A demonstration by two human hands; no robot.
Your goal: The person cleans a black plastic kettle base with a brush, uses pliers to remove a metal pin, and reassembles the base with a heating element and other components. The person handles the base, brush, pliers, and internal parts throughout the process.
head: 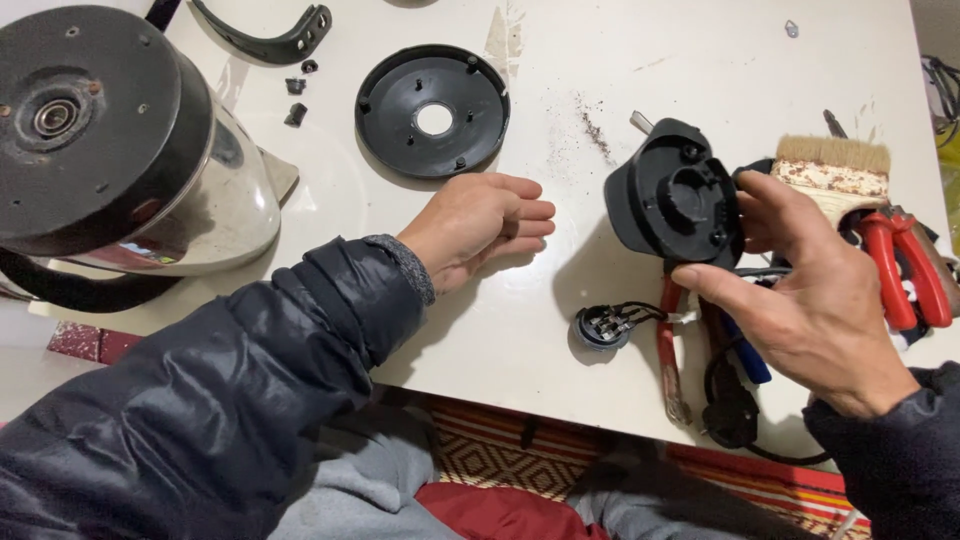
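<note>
Kettle (150,190), brush (832,172) (bristles up), pliers (905,265)

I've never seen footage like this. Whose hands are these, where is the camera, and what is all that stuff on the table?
The camera sits on a person's head and looks down at their own two hands. The right hand holds up a black plastic base part. The left hand rests empty on the white table. A steel kettle lies tipped over at left, beside a round black cover. At right lie a paintbrush, red-handled pliers and a small wired connector.
</note>
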